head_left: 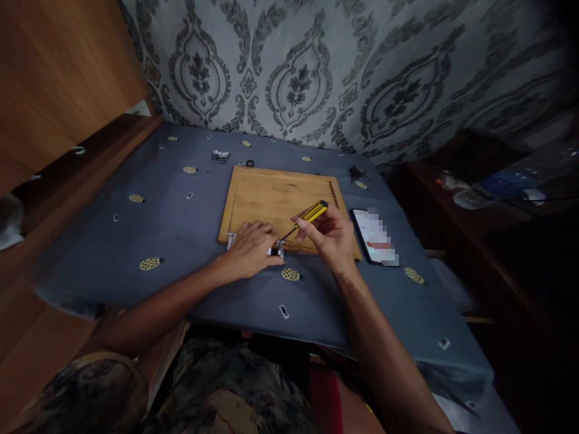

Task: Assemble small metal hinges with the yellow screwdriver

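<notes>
A wooden cabinet door [275, 193] with a framed panel lies flat on the table. My left hand [253, 247] is laid over its near edge, the thumb and fingers closed on a shiny metal hinge [279, 249], which they partly cover. In my right hand [333, 238] is a screwdriver [312, 213] with a yellow and black handle, tilted so that its shaft points down and left at the hinge. Whether the tip sits in a screw is too small to tell. Left of my left hand, another metal piece [230, 239] shows at the door's near edge.
A loose metal hinge [221, 157] and a small black square item [250, 163] lie behind the door. A dark object [359, 174] is at the back right. A phone [375, 237] with a lit screen lies right of the door. Blue cloth [172, 229] covers the table.
</notes>
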A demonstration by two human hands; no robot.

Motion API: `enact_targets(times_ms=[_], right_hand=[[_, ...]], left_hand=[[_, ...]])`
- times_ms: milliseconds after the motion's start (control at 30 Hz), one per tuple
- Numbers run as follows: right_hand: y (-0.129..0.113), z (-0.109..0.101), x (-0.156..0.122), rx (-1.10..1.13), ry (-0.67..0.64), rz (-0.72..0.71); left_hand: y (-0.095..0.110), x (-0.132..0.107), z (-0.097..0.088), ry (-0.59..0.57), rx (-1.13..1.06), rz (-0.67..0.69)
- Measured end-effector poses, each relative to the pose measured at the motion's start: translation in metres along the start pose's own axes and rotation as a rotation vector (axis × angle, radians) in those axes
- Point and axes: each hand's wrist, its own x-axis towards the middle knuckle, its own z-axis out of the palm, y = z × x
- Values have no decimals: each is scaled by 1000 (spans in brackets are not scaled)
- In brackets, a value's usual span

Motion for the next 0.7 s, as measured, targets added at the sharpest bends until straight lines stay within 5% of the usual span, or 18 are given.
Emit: enact_targets(times_ms=[700], right_hand=[[-10, -6, 1, -30, -37, 3]], left_hand=[[-2, 1, 4, 33, 12, 16]])
